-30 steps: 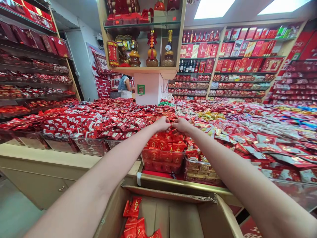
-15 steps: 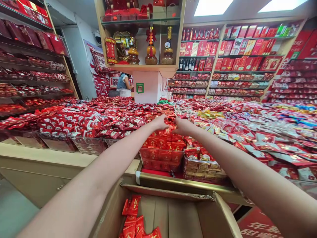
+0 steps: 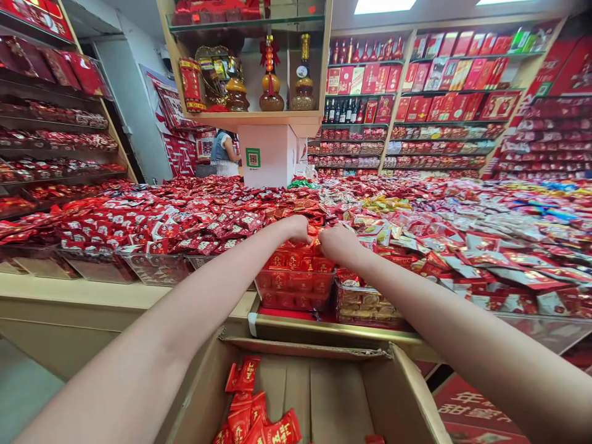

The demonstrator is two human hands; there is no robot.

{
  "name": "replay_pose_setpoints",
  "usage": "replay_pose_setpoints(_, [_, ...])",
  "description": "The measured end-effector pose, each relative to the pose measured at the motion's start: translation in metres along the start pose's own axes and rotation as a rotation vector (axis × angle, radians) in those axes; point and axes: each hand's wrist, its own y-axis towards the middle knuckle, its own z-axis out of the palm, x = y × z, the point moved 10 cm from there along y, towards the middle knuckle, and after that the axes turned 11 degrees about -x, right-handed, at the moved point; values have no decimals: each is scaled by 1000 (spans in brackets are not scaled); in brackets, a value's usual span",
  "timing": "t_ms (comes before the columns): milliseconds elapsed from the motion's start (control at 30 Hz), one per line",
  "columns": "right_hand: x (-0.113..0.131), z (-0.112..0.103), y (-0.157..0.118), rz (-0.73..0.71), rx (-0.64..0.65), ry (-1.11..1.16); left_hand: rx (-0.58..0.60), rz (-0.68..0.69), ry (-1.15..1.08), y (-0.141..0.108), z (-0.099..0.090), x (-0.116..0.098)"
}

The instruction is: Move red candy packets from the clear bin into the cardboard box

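Both arms reach forward over a clear plastic bin (image 3: 295,290) filled with red wrapped candies (image 3: 292,260). At the top of this pile my left hand (image 3: 298,229) is closed, its fingers curled down among the packets. Just to its right my right hand (image 3: 341,243) is also closed, knuckles up, with a small gap between the two. What either hand grips, if anything, is hidden. Below them stands an open cardboard box (image 3: 340,394); several red candies (image 3: 250,404) lie at its left side.
A clear bin of gold-wrapped sweets (image 3: 365,305) adjoins on the right. Heaps of packets (image 3: 481,253) spread across the counter (image 3: 139,299). A display cabinet on a white pillar (image 3: 268,160) rises ahead. A person (image 3: 225,151) stands behind at left. Stocked shelves line the walls.
Both hands have closed more and dipped slightly over the red candies. The view has shifted a little, so the cabinet and shelves sit higher and further left.
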Motion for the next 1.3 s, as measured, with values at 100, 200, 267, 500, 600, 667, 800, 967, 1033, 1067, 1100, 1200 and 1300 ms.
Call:
replay_pose_setpoints(100, [0,2,1,-6,-10,-10,-1,40,41,-7,-2,-8])
replay_pose_setpoints(200, [-2,8,4,2,13,-1,-8,35,90,-10,-2,-17])
replay_pose_setpoints(267, [-5,6,3,30,24,-2,-10,24,105,-11,-1,-23])
replay_pose_setpoints(500, [16,-54,-77,52,-192,233,-262,184,-235,-91,-27,-26])
replay_pose_setpoints(600, [73,14,-161,-1,268,637,-9,239,-490,-168,28,-19])
replay_pose_setpoints(667, [121,77,-224,-66,587,738,412,210,-566,-225,104,-16])
replay_pose_setpoints(800, [168,171,-294,-56,843,635,585,35,-518,-280,195,15])
replay_pose_setpoints(967, [171,193,-317,-32,1022,656,536,-61,-582,-285,219,33])
replay_pose_setpoints(1033, [157,185,-300,34,912,739,453,-153,-660,-278,216,40])
replay_pose_setpoints(1067, [146,181,-287,114,819,816,420,-209,-738,-276,216,41])
replay_pose_setpoints(1100, [133,176,-275,227,724,913,411,-266,-842,-275,217,40])
replay_pose_setpoints(1200, [102,170,-255,626,537,1248,492,-401,-1221,-279,225,22])
replay_pose_setpoints(1300, [102,162,-250,812,477,1528,571,-484,-1476,-282,226,4])
